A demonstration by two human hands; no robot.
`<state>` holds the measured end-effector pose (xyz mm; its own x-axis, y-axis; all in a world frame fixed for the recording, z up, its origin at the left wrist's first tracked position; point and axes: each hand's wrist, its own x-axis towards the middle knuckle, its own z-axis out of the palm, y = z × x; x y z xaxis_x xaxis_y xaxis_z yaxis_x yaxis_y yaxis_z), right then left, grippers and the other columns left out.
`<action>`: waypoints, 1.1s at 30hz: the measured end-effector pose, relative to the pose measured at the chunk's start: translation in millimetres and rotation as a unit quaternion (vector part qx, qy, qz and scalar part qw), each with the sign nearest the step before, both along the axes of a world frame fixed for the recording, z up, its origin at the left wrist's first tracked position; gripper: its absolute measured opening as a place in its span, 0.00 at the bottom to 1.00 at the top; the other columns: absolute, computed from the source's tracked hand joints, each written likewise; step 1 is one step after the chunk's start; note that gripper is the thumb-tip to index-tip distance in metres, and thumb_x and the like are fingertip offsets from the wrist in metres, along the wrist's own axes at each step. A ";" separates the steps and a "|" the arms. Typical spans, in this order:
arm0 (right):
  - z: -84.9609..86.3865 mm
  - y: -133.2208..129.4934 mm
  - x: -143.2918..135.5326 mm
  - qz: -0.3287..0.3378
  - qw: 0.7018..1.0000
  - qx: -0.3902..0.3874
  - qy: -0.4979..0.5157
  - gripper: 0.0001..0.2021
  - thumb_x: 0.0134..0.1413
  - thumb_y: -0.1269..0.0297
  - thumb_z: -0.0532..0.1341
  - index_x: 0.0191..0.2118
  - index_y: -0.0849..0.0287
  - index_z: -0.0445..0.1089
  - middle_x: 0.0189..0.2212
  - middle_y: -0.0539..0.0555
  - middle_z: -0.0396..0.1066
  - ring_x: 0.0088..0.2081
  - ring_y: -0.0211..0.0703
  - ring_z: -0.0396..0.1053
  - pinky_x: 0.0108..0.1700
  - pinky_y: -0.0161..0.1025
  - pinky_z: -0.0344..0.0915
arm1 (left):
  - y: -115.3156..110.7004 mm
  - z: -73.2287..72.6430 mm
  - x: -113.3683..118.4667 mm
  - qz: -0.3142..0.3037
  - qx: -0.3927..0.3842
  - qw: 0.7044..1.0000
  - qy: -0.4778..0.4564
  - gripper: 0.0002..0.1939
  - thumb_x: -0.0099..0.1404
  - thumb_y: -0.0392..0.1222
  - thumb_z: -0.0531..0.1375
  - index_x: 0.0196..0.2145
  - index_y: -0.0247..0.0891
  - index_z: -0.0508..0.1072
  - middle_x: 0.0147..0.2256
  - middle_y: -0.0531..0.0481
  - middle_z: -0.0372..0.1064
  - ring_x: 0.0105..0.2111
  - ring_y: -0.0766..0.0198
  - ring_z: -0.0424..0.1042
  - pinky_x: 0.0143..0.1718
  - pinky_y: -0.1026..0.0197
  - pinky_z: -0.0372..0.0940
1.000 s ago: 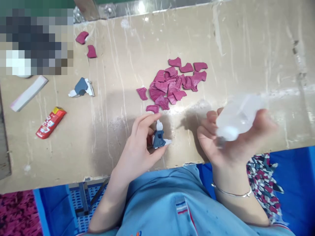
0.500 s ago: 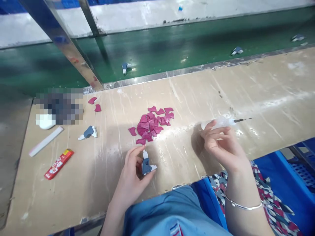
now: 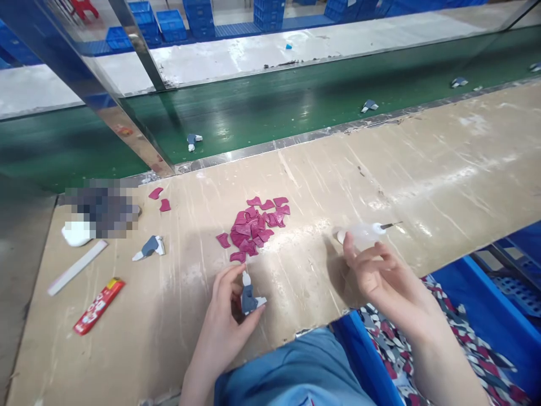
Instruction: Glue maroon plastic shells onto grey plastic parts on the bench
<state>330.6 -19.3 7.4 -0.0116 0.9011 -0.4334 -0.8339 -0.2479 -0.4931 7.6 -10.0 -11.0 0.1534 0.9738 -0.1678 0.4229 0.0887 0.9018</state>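
Head view: the left hand point(image 3: 222, 318) has its thumb and fingers closed around a blue-and-white piece point(image 3: 249, 299), pinching it from the side. The piece sits between the thumb and the curled fingers, its narrow white tip pointing away from the person and a white arm reaching right along the thumb tip; the fingers hide part of its left side.

The right hand point(image 3: 391, 282) is loosely curled, palm partly up, at a translucent bottle point(image 3: 361, 232) with a thin dark nozzle point(image 3: 389, 226) pointing right. Its fingertips overlap the bottle's near side; whether they grip it or only touch it, I cannot tell.

Just beyond the left fingertips, a loose pile of magenta pieces point(image 3: 249, 228) lies on the tabletop point(image 3: 313, 276), left of the bottle. Farther left are a second blue-and-white part point(image 3: 150, 247), two magenta bits point(image 3: 156, 193), a red packet point(image 3: 99, 306), a white strip point(image 3: 78, 268), a white rounded object point(image 3: 76, 234) and a pixelated dark object point(image 3: 105, 208).

Past the far edge, small parts rest on a green surface point(image 3: 270, 113), and a metal post point(image 3: 127, 132) slants across the upper left. Below the right forearm, a blue bin point(image 3: 499, 304) holds many mixed pieces.
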 end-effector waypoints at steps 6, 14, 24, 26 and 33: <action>0.6 -10.3 -66.4 -0.026 0.936 0.058 -0.346 0.09 0.71 0.53 0.66 0.41 0.51 0.76 0.39 0.53 0.82 0.24 0.37 0.71 0.23 0.34 0.72 | 2.5 -0.2 -0.6 -0.007 0.002 1.000 0.002 0.29 0.69 0.37 0.65 0.66 0.51 0.68 0.62 0.44 0.67 0.38 0.65 0.76 0.44 0.57 0.77; -8.4 122.4 -72.2 0.191 0.389 0.363 -0.825 0.15 0.69 0.74 0.61 0.55 0.59 0.80 0.53 0.64 0.84 0.52 0.60 0.79 0.55 0.59 0.79 | 9.2 -5.4 -13.5 -0.082 0.013 0.997 0.007 0.31 0.71 0.36 0.66 0.68 0.50 0.66 0.63 0.42 0.66 0.42 0.63 0.77 0.45 0.56 0.80; 12.5 46.7 -97.4 0.127 0.629 0.383 -0.664 0.08 0.71 0.70 0.67 0.50 0.52 0.81 0.37 0.52 0.85 0.35 0.42 0.82 0.38 0.38 0.82 | 9.4 1.2 2.7 -0.024 0.017 0.999 -0.039 0.33 0.65 0.33 0.68 0.65 0.47 0.67 0.61 0.42 0.67 0.37 0.65 0.75 0.46 0.55 0.79; 13.0 23.7 -116.7 0.148 0.667 0.409 -0.605 0.10 0.71 0.74 0.65 0.50 0.53 0.80 0.39 0.53 0.84 0.37 0.41 0.83 0.40 0.36 0.83 | 9.2 1.4 5.6 0.000 0.011 0.998 -0.060 0.36 0.63 0.32 0.68 0.66 0.47 0.67 0.60 0.42 0.66 0.37 0.65 0.74 0.43 0.56 0.78; 0.6 -8.5 -130.8 0.157 0.658 0.421 -0.604 0.17 0.71 0.77 0.63 0.59 0.56 0.78 0.45 0.56 0.83 0.47 0.43 0.85 0.50 0.36 0.84 | 7.1 -0.3 10.6 0.056 0.000 0.995 -0.087 0.35 0.64 0.37 0.73 0.65 0.48 0.67 0.60 0.43 0.67 0.36 0.66 0.73 0.40 0.58 0.76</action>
